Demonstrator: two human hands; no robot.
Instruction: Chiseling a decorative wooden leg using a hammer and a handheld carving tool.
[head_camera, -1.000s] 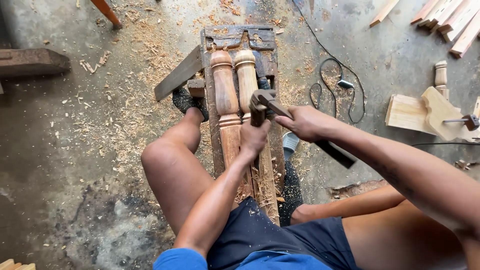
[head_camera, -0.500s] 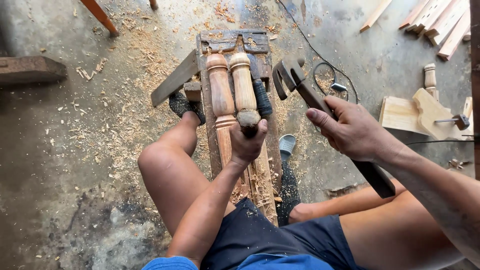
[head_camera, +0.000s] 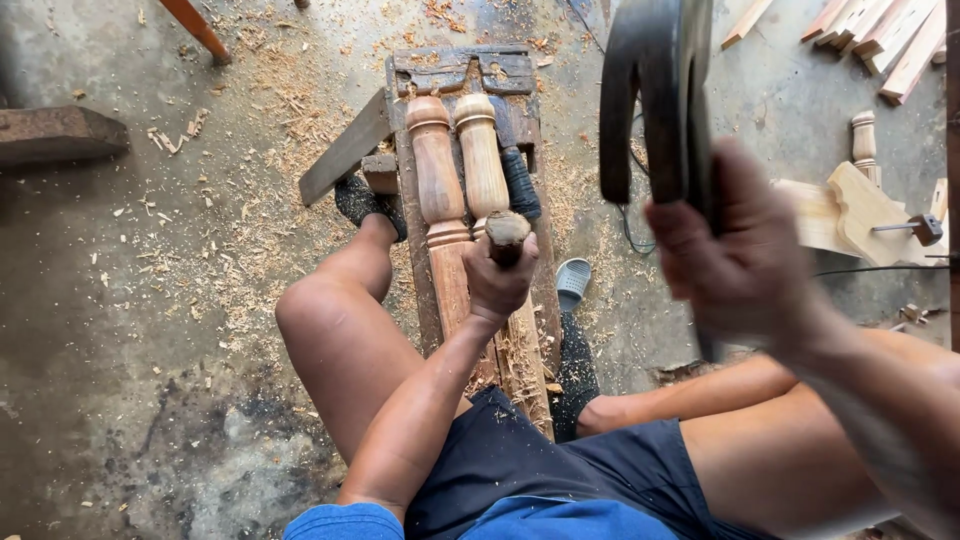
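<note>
My left hand is closed around a wooden-handled chisel, held upright with its round top showing, over one of two turned reddish wooden balusters that lie side by side on a worn wooden bench. My right hand grips a dark claw hammer, raised high and close to the camera, blurred. I sit astride the bench in dark shorts, my left knee bent beside it.
Wood shavings cover the concrete floor. A plank leans off the bench's left side. Pale wooden parts and stacked sticks lie at right. A black cable and a grey sandal lie right of the bench; a timber block sits at left.
My right hand has swung the hammer up from the chisel's top to high near the camera. My left hand keeps the chisel in place on the baluster.
</note>
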